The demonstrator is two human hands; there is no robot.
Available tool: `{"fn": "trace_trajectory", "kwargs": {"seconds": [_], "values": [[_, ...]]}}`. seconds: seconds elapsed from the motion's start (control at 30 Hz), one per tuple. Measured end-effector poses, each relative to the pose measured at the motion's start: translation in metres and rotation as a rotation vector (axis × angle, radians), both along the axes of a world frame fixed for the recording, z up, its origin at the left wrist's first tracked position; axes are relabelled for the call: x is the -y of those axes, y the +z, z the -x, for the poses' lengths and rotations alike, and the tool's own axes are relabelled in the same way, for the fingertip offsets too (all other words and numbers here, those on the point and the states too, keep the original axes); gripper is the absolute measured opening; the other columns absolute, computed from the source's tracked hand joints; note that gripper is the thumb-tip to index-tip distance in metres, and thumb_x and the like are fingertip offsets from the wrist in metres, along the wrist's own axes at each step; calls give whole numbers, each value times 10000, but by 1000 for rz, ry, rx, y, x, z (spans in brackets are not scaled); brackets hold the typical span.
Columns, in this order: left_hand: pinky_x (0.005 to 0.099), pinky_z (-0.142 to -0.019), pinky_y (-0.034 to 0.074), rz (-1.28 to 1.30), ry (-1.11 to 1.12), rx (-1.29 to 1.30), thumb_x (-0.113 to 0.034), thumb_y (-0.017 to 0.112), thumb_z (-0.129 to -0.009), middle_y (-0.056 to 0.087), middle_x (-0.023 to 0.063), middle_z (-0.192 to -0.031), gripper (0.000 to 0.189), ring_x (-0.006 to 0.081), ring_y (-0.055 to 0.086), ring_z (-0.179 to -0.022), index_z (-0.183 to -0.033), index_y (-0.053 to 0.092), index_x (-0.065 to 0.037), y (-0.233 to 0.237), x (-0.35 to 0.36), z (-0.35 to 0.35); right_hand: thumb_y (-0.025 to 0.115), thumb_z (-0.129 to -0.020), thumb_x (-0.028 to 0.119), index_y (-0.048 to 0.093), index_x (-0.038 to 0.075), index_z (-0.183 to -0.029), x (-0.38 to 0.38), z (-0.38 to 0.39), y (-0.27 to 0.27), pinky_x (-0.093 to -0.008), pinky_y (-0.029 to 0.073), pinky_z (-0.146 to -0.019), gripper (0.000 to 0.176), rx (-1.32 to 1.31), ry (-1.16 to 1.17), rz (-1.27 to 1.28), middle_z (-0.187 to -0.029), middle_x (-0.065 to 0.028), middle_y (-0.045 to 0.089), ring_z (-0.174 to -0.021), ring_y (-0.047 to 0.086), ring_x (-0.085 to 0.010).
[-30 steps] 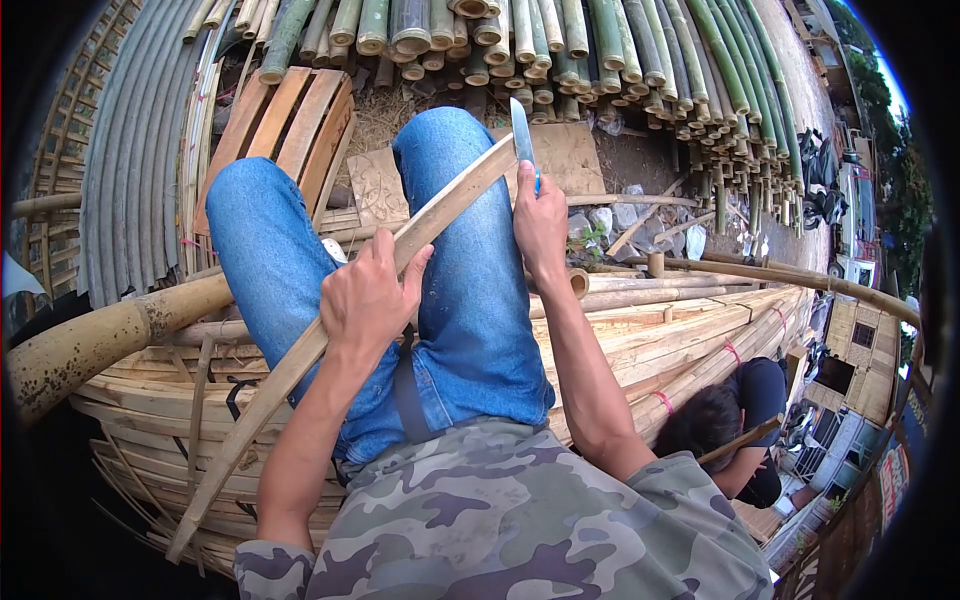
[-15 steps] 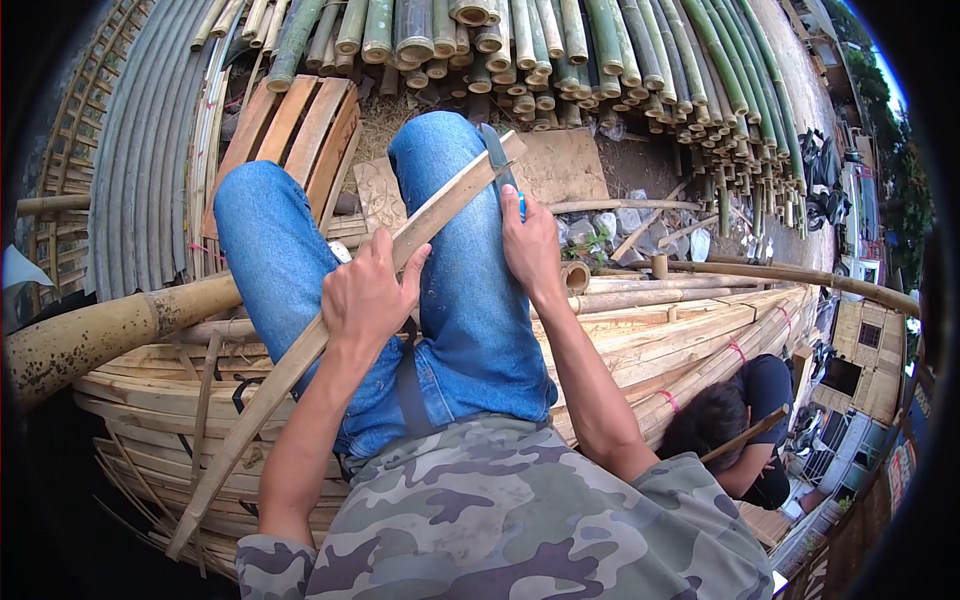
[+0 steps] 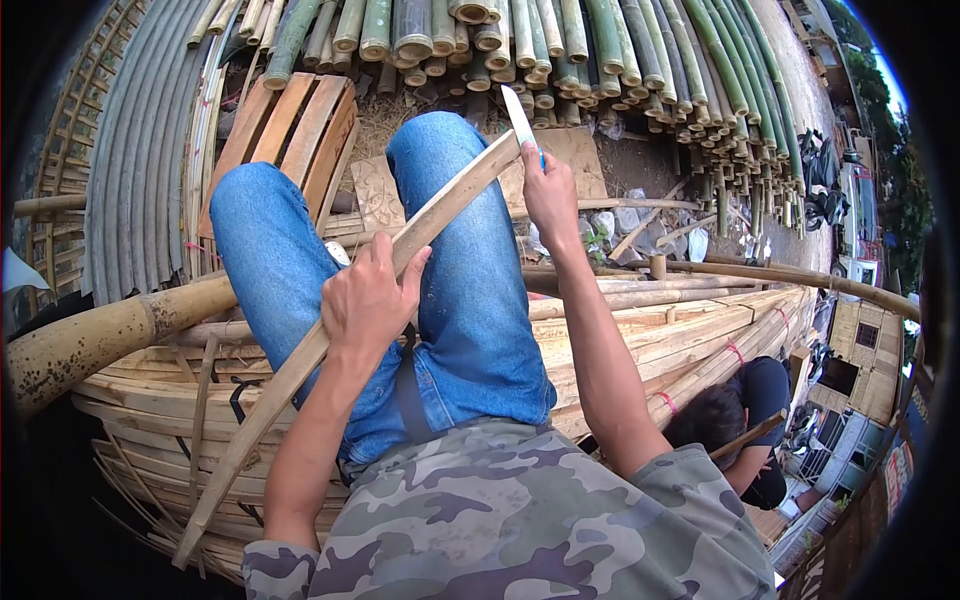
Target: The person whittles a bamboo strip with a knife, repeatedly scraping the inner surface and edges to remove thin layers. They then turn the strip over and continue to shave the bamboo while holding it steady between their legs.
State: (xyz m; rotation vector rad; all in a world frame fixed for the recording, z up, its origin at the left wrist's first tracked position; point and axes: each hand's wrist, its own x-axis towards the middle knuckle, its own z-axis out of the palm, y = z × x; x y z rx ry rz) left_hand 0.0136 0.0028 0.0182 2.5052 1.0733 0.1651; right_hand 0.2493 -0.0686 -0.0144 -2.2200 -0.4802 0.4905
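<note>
A long split bamboo strip slants across my lap, from beyond the right knee down to the lower left. My left hand is wrapped round its middle, thumb toward the upper end. In my right hand is the handle of a knife, its pale blade pointing up and left. The blade is at the far end of the strip; whether they touch I cannot tell. Both hands are closed. My legs in blue jeans are under the strip.
Stacked green bamboo poles lie ahead. A wooden crate stands left of them, beside corrugated sheeting. Bundled bamboo strips extend on both sides of me. A thick bamboo pole is at left. A person sits at right.
My right hand has moved up and to the right with the knife, whose blade has shifted farther up past the strip's end. My left hand and the strip have hardly moved.
</note>
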Motion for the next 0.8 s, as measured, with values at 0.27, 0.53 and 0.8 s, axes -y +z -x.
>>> {"fn": "trace_trajectory", "kwargs": {"seconds": [0.27, 0.53, 0.8], "values": [[456, -483, 513, 22, 10, -77, -504, 571, -954, 647, 165, -677, 481, 368, 668, -570, -866, 548, -32, 1, -1, -3, 494, -1019, 434, 530, -10, -719, -1, 4, -4, -335, 309, -486, 537, 11, -18, -28, -548, -5, 429, -514, 384, -102], [455, -485, 513, 23, -5, -69, -505, 563, -957, 648, 175, -673, 486, 370, 670, -573, -896, 553, -23, 3, -2, -2, 475, -1017, 447, 531, -11, -715, 5, 14, -7, -364, 336, -509, 552, -236, -119, -91, -538, -19, 416, -526, 413, -131], [459, -490, 502, 74, -55, -52, -497, 578, -953, 643, 185, -657, 485, 377, 661, -569, -873, 558, -19, 4, -4, 4, 520, -1019, 421, 441, 131, -718, 22, 29, -3, -239, 218, -380, 425, -369, -182, -205, -549, 74, 360, -438, 313, -31]]}}
